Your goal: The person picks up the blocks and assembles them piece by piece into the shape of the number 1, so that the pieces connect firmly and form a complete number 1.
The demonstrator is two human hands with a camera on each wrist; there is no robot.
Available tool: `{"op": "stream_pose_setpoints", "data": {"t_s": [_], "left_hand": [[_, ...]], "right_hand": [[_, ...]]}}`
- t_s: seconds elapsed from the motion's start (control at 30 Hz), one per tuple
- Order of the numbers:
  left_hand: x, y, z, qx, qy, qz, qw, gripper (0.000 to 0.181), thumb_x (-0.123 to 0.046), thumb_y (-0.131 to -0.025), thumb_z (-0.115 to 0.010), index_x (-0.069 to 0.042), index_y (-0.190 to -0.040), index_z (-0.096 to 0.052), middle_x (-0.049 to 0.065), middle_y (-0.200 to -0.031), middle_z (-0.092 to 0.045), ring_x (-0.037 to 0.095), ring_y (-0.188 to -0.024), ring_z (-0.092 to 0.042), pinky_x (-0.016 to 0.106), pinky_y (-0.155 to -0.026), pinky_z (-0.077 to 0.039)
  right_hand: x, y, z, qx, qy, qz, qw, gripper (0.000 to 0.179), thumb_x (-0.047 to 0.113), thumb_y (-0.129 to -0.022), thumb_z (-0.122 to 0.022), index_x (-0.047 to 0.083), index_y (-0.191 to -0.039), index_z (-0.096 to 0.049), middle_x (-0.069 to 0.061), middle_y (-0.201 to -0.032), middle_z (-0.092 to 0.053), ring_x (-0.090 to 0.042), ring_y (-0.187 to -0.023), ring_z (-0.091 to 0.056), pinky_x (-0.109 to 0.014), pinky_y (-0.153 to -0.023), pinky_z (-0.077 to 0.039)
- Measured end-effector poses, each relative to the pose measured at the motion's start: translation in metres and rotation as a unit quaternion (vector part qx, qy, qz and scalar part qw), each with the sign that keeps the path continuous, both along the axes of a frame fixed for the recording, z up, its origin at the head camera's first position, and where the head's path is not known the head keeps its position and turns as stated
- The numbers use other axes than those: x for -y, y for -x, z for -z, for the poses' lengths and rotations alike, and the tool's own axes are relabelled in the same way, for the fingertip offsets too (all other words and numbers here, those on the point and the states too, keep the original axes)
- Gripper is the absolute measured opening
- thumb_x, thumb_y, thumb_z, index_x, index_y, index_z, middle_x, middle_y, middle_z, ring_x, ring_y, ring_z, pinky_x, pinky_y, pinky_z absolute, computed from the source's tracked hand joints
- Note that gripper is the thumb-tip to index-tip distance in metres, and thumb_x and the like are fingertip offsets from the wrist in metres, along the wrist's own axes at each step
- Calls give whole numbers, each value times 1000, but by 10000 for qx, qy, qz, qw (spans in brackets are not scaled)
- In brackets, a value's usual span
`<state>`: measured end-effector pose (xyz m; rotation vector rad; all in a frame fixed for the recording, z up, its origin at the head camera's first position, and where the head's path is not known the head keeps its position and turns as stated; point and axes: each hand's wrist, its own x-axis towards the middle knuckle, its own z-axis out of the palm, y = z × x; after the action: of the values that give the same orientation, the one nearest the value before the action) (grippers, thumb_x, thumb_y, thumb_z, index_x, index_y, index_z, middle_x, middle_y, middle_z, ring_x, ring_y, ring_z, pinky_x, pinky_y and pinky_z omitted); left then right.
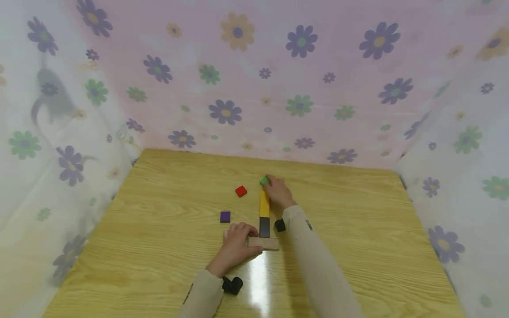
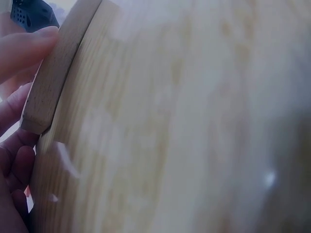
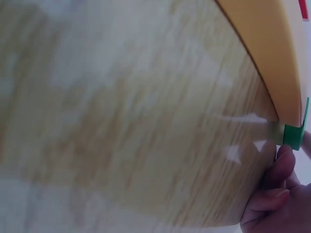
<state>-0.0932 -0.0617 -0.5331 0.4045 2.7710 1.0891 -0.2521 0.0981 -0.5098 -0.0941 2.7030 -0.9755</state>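
My left hand (image 1: pixel 237 244) pinches a flat, pale wooden block (image 1: pixel 268 244) between thumb and fingers at its left end. The block lies crosswise at the near end of a dark grey block (image 1: pixel 264 227). Beyond the grey one, in line with it, lies a long yellow block (image 1: pixel 264 205). At the far end of the yellow block, my right hand (image 1: pixel 279 193) holds a small green block (image 1: pixel 264 180) by thumb and fingers. The right wrist view has the green block (image 3: pixel 292 138) against the yellow block's end. In the left wrist view, the wooden block (image 2: pixel 57 70) sits on the tabletop.
A red block (image 1: pixel 241 191) and a purple block (image 1: pixel 225 217) lie left of the row on the wood-grain table (image 1: pixel 171 207). Black wrist cameras sit by both sleeves. Flower-patterned cloth (image 1: pixel 246 88) encloses the table at the back and sides.
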Motion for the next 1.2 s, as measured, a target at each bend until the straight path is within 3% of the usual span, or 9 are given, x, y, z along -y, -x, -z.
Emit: {"op": "stream_pose_setpoints", "data": {"t_s": [0.17,0.43,0.67,0.93,1.2], "left_hand": [[0,1,0,-36,47,13,10000,37,-49,-71,-68,-24,-96,-57,-10,-92,-47,15,-92,-36,35,-69,-21],[-1,-1,-5,32,27,11,10000,37,-47,-72,-68,-22,-97,-58,-9,-94,-48,16,-91,-35,34,-69,-20],[-1,0,-4,22,93,27,10000,36,-48,-72,-67,-24,-97,-57,-10,-93,-47,15,-90,-35,34,-68,-20],[0,1,-1,-63,118,61,9999,36,-50,-73,-66,-25,-97,-57,-10,-95,-47,15,-89,-34,34,-67,-20],[1,1,2,-117,124,48,9998,35,-51,-72,-66,-26,-96,-57,-11,-97,-47,14,-90,-34,33,-68,-20]], "right_hand": [[-1,4,1,48,-89,-137,9999,45,36,-95,-35,23,-138,-33,-18,-122,-35,-30,-99,-47,-46,-84,-38],[-4,8,4,-114,-175,-305,9993,43,34,-96,-36,26,-138,-32,-17,-120,-37,-27,-90,-48,-41,-77,-39],[-8,9,7,-277,-219,-432,9984,40,31,-95,-40,26,-134,-39,-15,-120,-39,-26,-94,-49,-43,-80,-40],[-13,12,9,-457,-51,-424,9980,36,27,-95,-42,18,-129,-44,-14,-125,-42,-26,-106,-46,-44,-86,-38],[-14,13,8,-544,140,-501,9972,32,25,-94,-44,14,-124,-48,-12,-117,-52,-25,-99,-52,-42,-80,-42]]}}
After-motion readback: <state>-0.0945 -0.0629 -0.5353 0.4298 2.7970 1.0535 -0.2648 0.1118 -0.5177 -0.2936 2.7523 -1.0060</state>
